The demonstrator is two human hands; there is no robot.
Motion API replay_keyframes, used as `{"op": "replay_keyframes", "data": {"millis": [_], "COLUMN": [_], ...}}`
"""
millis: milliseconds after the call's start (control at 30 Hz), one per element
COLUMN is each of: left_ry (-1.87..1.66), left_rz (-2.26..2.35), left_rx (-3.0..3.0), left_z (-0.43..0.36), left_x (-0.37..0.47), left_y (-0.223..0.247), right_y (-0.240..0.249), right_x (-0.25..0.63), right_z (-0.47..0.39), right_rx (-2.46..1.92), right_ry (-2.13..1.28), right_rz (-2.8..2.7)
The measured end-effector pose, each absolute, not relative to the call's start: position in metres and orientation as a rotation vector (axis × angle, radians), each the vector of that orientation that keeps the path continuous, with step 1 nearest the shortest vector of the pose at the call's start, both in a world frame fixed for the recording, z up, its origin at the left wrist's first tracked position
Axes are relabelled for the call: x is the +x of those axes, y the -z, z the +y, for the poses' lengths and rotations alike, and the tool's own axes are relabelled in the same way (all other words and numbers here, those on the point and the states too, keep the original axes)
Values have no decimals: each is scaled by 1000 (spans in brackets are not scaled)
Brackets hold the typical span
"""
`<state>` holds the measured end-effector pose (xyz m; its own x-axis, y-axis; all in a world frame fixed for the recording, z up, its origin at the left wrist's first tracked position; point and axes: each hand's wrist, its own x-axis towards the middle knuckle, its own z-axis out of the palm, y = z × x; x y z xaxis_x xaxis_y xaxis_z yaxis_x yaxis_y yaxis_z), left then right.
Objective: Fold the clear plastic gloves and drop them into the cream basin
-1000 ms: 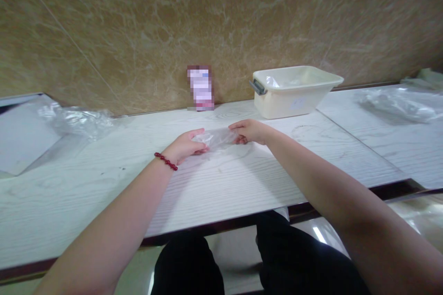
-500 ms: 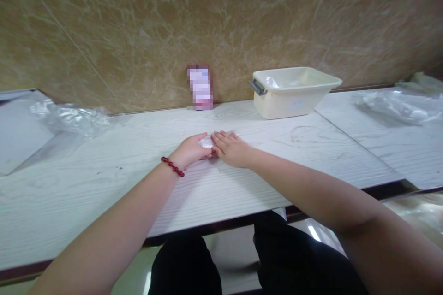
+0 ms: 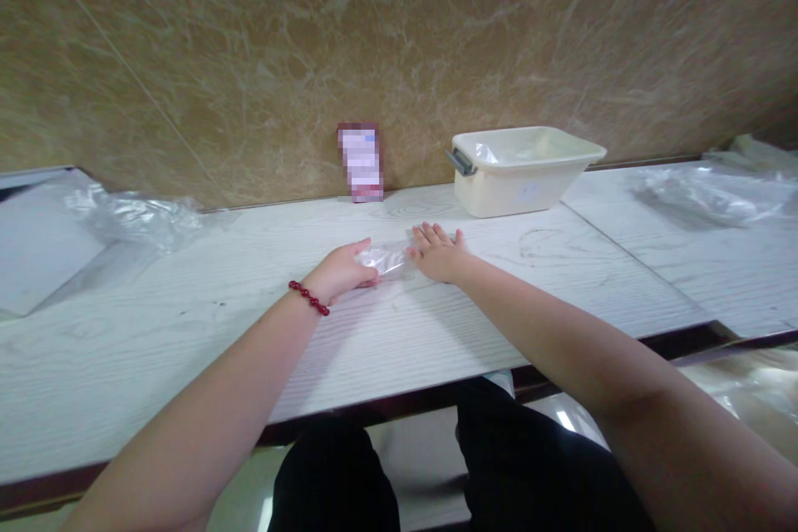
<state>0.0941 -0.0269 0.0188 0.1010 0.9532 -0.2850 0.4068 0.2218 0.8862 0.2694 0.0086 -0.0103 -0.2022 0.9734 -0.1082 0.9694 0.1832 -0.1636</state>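
Observation:
A small clear plastic bag (image 3: 390, 259) lies on the white wood-grain table (image 3: 367, 349) between my hands. My left hand (image 3: 347, 268), with a red bead bracelet (image 3: 308, 298) at the wrist, grips the bag's left end between thumb and fingers. Flat on the right end of the bag rests my right hand (image 3: 438, 253), its fingers stretched out and slightly spread. Part of the bag is hidden beneath each hand. I cannot make out whether anything is inside it.
A cream plastic bin (image 3: 517, 187) with a grey handle and some clear plastic inside stands near the wall. A blurred-out phone-shaped object (image 3: 362, 166) leans on the marble wall. Crumpled clear plastic lies at the left (image 3: 143, 220) and right (image 3: 704, 195).
My right hand has slid to the right and slightly away along the bag, its fingers spreading more. More of the bag shows between the hands. My left hand has stayed nearly in place.

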Motion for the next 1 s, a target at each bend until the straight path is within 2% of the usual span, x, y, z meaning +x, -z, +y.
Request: {"op": "replay_keyframes", "data": {"millis": [133, 200, 300, 433, 600, 700, 833, 1000], "left_ry": [-678, -683, -683, -725, -524, -505, -751, -764], "left_rz": [1455, 1452, 1451, 1408, 1492, 1640, 1805, 1439], "left_rx": [1339, 1332, 1293, 1297, 1405, 1698, 2303, 2518], "left_z": [-24, -23, -23, -26, -29, -24, -15, -18], "left_x": [89, 88, 89, 95, 97, 90, 87, 113], "left_y": [-17, -17, -18, -21, -26, -24, -16, -5], "right_y": [7, 3, -2, -1, 9, 12, 10, 4], "right_x": [279, 282, 273, 243, 228, 231, 231, 231], "right_z": [13, 14, 10, -7, -18, -17, -16, -18], "right_rx": [-2106, -2114, -1845, -1322, -1275, -1307, -1314, -1319], "right_ry": [-300, -174, 48, -79, -94, -50, -24, -35], "right_rz": [-2294, -2188, -2147, -2481, -2633, -2661, -2672, -2813]}}
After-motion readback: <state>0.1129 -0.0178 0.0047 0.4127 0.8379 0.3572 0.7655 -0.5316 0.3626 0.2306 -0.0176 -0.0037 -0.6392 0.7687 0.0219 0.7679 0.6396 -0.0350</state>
